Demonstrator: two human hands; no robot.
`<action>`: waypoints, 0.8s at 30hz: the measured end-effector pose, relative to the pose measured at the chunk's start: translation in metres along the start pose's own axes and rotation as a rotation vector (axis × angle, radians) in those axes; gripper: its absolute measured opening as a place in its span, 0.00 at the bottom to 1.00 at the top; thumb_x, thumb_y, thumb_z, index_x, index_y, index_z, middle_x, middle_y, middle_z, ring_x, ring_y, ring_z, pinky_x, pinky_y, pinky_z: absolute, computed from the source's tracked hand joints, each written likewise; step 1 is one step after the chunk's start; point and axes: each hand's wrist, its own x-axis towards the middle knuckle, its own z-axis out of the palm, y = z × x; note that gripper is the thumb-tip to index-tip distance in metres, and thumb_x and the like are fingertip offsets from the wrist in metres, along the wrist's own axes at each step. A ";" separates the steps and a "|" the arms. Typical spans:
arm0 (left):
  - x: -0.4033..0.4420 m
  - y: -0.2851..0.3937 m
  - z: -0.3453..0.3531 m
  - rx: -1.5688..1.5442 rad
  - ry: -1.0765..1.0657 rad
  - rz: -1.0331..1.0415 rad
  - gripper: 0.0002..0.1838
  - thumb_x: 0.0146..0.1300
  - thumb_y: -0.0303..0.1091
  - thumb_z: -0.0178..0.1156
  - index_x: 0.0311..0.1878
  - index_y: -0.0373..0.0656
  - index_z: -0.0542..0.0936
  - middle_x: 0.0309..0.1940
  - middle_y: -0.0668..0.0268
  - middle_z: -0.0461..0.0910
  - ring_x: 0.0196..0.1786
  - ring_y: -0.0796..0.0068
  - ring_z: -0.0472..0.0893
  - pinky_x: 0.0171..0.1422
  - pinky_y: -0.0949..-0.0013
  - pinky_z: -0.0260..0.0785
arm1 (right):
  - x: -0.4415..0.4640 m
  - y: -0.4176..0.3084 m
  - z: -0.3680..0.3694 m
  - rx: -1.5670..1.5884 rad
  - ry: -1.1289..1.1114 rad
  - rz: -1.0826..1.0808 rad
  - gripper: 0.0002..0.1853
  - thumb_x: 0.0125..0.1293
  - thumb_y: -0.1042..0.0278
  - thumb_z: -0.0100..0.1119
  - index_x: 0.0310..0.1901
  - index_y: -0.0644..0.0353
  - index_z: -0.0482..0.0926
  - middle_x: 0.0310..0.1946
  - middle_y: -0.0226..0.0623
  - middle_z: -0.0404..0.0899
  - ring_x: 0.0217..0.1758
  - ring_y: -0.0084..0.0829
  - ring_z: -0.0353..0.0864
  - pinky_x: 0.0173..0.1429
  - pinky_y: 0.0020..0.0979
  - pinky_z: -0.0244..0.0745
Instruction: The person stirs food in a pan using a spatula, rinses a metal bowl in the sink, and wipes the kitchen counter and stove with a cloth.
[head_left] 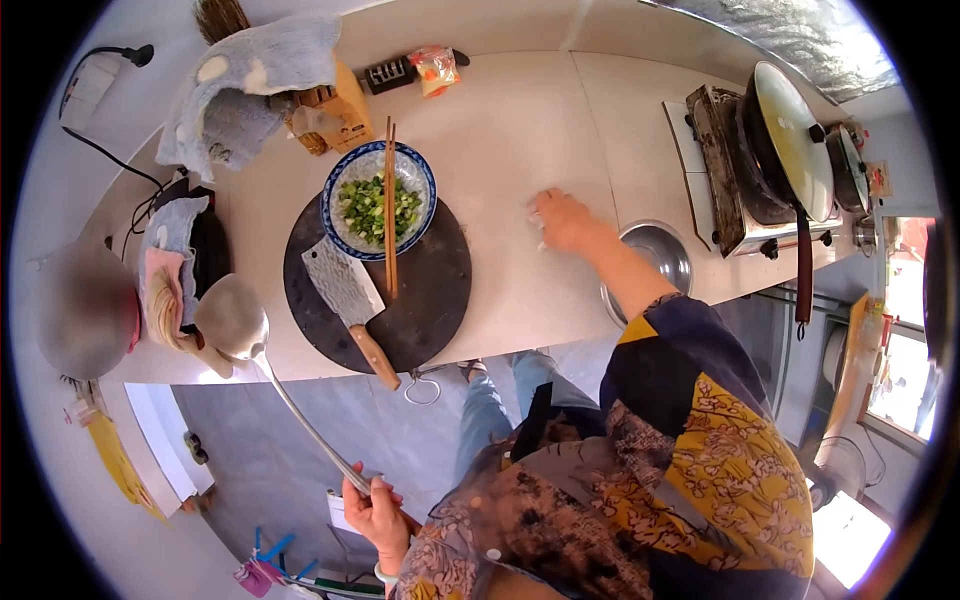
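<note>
My left hand [377, 515] is closed round the handle of a metal ladle [235, 316], whose bowl is up by the counter's left front edge. On the countertop, my right hand [562, 220] presses down with curled fingers; a small white crumpled piece, like tissue or cloth, shows under them. Just beside that forearm stands a steel bowl [660, 252], partly hidden by the arm. A round dark chopping board [440, 300] carries a cleaver [343, 283] and a blue-rimmed bowl [334, 180] of chopped green onions [362, 208]. Chopsticks [391, 205] lie across that bowl.
A gas stove [715, 150] on the right holds a lidded wok [790, 140], its handle sticking out past the front edge. Cloth-covered items [265, 60] and a cardboard box [350, 105] stand at back left. A small packet [435, 70] lies near the wall.
</note>
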 end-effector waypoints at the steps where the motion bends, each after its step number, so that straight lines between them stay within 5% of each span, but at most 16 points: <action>1: 0.002 -0.001 -0.005 0.006 0.000 0.007 0.17 0.62 0.23 0.52 0.55 0.33 0.72 0.23 0.68 0.72 0.19 0.84 0.68 0.24 0.81 0.62 | -0.004 -0.004 -0.002 0.051 -0.032 -0.023 0.20 0.53 0.75 0.58 0.50 0.56 0.75 0.52 0.45 0.74 0.55 0.45 0.74 0.58 0.39 0.71; 3: 0.006 -0.003 -0.018 0.018 0.007 0.017 0.17 0.62 0.23 0.52 0.55 0.33 0.72 0.23 0.68 0.72 0.19 0.84 0.68 0.24 0.81 0.62 | -0.009 -0.012 -0.007 0.152 -0.102 -0.073 0.22 0.49 0.80 0.60 0.50 0.56 0.76 0.49 0.46 0.76 0.56 0.45 0.74 0.59 0.39 0.71; 6: 0.015 -0.009 -0.037 0.044 -0.004 0.048 0.17 0.62 0.22 0.51 0.55 0.33 0.72 0.22 0.69 0.72 0.19 0.85 0.68 0.24 0.80 0.62 | 0.004 0.012 -0.013 0.387 0.167 0.076 0.17 0.51 0.81 0.58 0.44 0.58 0.77 0.45 0.48 0.77 0.52 0.47 0.76 0.55 0.41 0.72; 8: 0.018 -0.010 -0.044 0.021 -0.016 0.060 0.16 0.62 0.22 0.51 0.55 0.33 0.72 0.22 0.70 0.71 0.19 0.85 0.67 0.24 0.81 0.61 | 0.022 0.039 -0.022 0.295 0.344 -0.019 0.14 0.53 0.80 0.55 0.42 0.59 0.77 0.44 0.47 0.78 0.49 0.49 0.77 0.52 0.43 0.73; 13: 0.021 -0.019 -0.055 0.022 -0.004 0.054 0.16 0.62 0.22 0.50 0.54 0.33 0.72 0.22 0.70 0.71 0.19 0.85 0.67 0.24 0.81 0.60 | 0.079 0.085 -0.019 0.057 0.456 0.252 0.14 0.58 0.70 0.52 0.47 0.51 0.79 0.45 0.45 0.78 0.50 0.49 0.77 0.53 0.41 0.73; 16: 0.021 -0.024 -0.060 0.042 0.018 0.040 0.16 0.62 0.21 0.50 0.54 0.32 0.72 0.21 0.70 0.70 0.19 0.86 0.66 0.23 0.81 0.58 | 0.096 0.070 0.010 0.383 0.535 0.388 0.17 0.60 0.67 0.49 0.50 0.44 0.79 0.47 0.43 0.77 0.49 0.49 0.78 0.53 0.42 0.74; 18: 0.020 -0.030 -0.060 0.049 0.046 0.044 0.17 0.61 0.20 0.49 0.54 0.30 0.71 0.19 0.71 0.69 0.17 0.86 0.64 0.21 0.81 0.55 | 0.099 0.040 0.018 0.417 0.468 0.336 0.18 0.60 0.68 0.48 0.50 0.38 0.79 0.49 0.38 0.77 0.51 0.46 0.77 0.55 0.43 0.72; 20: 0.021 -0.031 -0.062 0.043 0.026 0.012 0.16 0.62 0.21 0.51 0.54 0.32 0.72 0.21 0.70 0.70 0.19 0.86 0.66 0.22 0.81 0.58 | 0.100 0.007 0.033 0.126 0.449 0.228 0.18 0.58 0.68 0.49 0.45 0.32 0.82 0.46 0.31 0.78 0.50 0.42 0.76 0.56 0.42 0.71; 24: 0.027 -0.032 -0.065 -0.004 0.003 -0.001 0.15 0.63 0.22 0.52 0.54 0.32 0.72 0.22 0.69 0.72 0.20 0.85 0.67 0.23 0.81 0.59 | 0.069 -0.028 0.048 0.043 0.421 0.117 0.15 0.57 0.70 0.51 0.35 0.32 0.84 0.41 0.24 0.78 0.48 0.38 0.74 0.53 0.40 0.71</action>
